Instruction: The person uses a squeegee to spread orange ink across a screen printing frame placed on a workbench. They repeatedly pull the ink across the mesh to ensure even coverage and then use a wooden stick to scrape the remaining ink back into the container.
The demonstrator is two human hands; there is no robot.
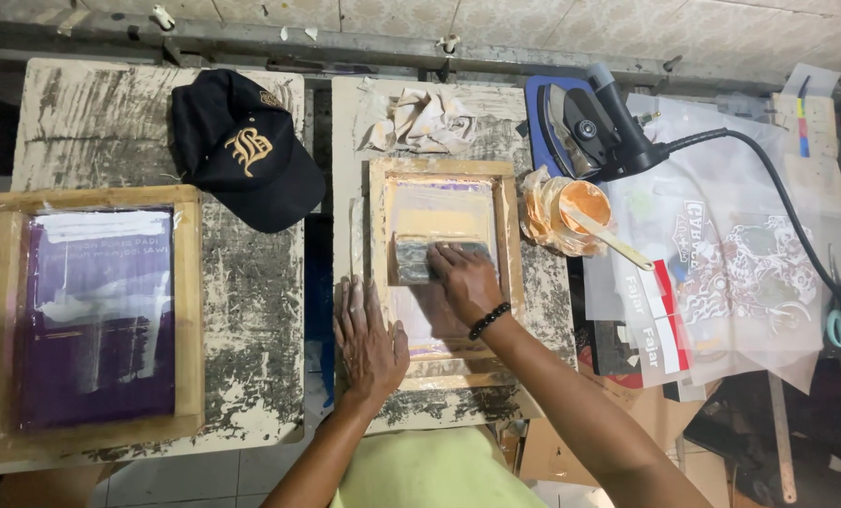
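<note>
Two hands [411, 310], two wooden screen frames [444, 169], one squeegee [420, 259], one cap [242, 146].

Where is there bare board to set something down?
Free: the strip on the left board between the purple screen and the gap, below the cap; also above that screen, left of the cap. Crowded: the middle board, taken by the frame, rag and both hands, and the right side with iron, ink tub and transfer sheets.

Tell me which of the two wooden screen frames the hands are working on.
The smaller centre frame: left hand steadies its edge, right hand presses a squeegee inside. The purple-meshed frame lies untouched.
</note>
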